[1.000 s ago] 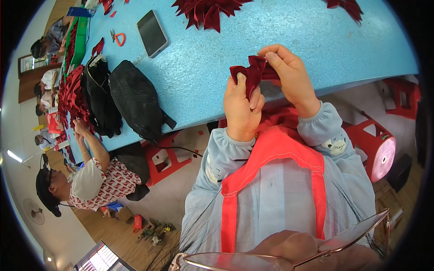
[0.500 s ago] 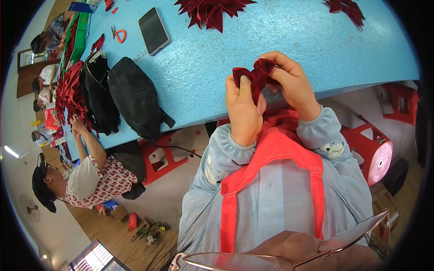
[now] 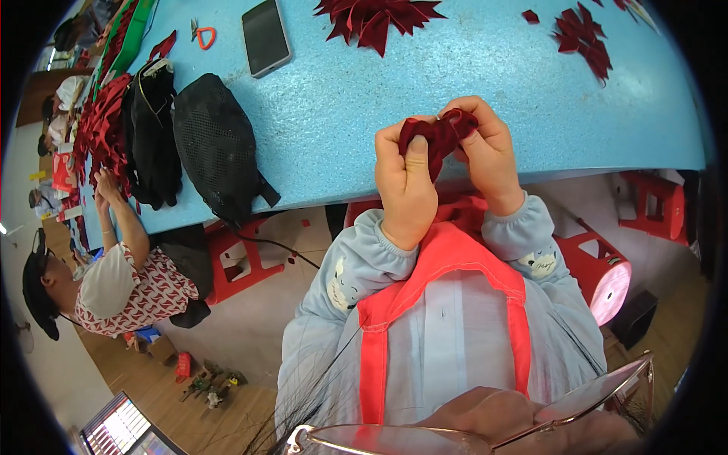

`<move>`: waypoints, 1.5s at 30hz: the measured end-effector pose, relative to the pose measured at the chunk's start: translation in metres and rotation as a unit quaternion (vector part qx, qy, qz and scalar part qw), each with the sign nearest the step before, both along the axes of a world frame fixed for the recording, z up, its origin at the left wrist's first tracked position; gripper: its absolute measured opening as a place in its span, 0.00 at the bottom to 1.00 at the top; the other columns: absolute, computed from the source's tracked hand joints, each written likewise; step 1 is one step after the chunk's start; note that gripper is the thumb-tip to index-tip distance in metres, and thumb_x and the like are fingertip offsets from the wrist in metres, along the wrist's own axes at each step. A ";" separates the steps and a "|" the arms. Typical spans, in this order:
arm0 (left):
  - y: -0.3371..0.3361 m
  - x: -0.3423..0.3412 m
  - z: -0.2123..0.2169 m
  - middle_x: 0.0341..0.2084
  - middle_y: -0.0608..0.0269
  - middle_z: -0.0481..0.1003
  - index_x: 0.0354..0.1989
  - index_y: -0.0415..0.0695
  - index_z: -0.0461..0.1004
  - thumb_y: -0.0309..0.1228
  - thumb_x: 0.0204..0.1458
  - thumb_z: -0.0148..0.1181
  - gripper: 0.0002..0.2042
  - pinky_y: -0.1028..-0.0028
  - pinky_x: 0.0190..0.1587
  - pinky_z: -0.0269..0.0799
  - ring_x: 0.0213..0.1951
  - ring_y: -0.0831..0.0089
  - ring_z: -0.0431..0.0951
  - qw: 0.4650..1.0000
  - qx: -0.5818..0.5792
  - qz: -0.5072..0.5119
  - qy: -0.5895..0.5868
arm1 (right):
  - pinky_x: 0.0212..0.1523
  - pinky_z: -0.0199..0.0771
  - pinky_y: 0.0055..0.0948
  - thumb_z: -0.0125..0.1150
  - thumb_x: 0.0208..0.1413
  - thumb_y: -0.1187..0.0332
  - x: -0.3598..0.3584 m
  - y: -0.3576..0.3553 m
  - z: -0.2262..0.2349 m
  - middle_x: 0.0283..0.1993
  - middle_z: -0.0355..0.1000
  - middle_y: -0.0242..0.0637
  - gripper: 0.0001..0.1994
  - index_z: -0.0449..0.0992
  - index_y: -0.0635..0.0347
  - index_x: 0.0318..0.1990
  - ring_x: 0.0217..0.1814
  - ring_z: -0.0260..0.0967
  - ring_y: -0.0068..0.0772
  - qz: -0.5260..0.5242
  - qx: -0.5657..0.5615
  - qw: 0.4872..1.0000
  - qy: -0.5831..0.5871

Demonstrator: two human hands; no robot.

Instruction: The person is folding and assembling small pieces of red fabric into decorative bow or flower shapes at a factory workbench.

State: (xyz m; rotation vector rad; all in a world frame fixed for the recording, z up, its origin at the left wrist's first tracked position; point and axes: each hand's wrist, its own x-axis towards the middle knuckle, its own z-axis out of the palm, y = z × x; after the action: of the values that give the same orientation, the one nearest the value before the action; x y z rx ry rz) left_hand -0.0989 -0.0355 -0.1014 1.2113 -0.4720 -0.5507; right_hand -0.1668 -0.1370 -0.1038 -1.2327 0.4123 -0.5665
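Note:
Both my hands pinch a dark red velvet ribbon bow [image 3: 436,139] over the table's near edge. My left hand [image 3: 407,186] closes on its left side, thumb pressed on the front. My right hand [image 3: 491,155] grips the right loop between thumb and fingers. A tail of the ribbon hangs down between the hands. The fingers behind the velvet are partly hidden. Beyond my hands, a pile of pointed dark red velvet ribbon pieces [image 3: 379,19] lies at the far edge of the view, and a smaller cluster [image 3: 582,42] is to its right.
On the blue table [image 3: 334,136] lie a phone [image 3: 266,38], orange-handled scissors [image 3: 205,38], a black mesh bag [image 3: 216,144] and a black pouch [image 3: 154,136]. At left, a co-worker [image 3: 121,288] handles a red ribbon heap [image 3: 102,129]. Red stools [image 3: 656,205] stand below.
The ribbon's left end, which stood out flat and pointed, is now folded in and bunched under my left thumb. My right fingers have shifted on the right loop. The whole view has moved slightly.

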 end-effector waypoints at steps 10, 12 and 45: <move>0.004 0.008 -0.004 0.43 0.51 0.69 0.39 0.39 0.60 0.20 0.56 0.44 0.05 0.75 0.43 0.67 0.39 0.70 0.71 0.975 -0.094 0.041 -0.195 | 0.32 0.63 0.18 0.43 0.55 0.79 0.006 0.004 0.012 0.32 0.66 0.31 0.07 0.67 0.63 0.39 0.30 0.61 0.18 -0.032 -0.230 0.971 -0.049; 0.009 0.011 -0.004 0.43 0.48 0.69 0.39 0.39 0.59 0.19 0.54 0.46 0.06 0.74 0.44 0.67 0.40 0.67 0.71 0.963 -0.108 0.002 -0.247 | 0.32 0.63 0.18 0.43 0.55 0.79 0.004 0.001 0.017 0.32 0.67 0.31 0.07 0.66 0.63 0.39 0.30 0.61 0.18 -0.019 -0.236 0.970 -0.051; 0.004 0.020 -0.001 0.30 0.65 0.70 0.38 0.46 0.60 0.32 0.59 0.45 0.04 0.84 0.14 0.52 0.15 0.85 0.60 0.958 -0.079 -0.054 0.271 | 0.26 0.62 0.16 0.48 0.53 0.76 0.011 0.000 0.014 0.27 0.67 0.28 0.03 0.68 0.63 0.35 0.27 0.62 0.15 0.015 0.037 0.998 0.054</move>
State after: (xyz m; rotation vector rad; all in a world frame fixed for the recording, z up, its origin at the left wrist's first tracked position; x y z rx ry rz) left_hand -0.0790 -0.0311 -0.1027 0.8361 -0.1108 -0.8893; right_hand -0.1560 -0.1368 -0.0898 -1.1988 0.5015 -0.4568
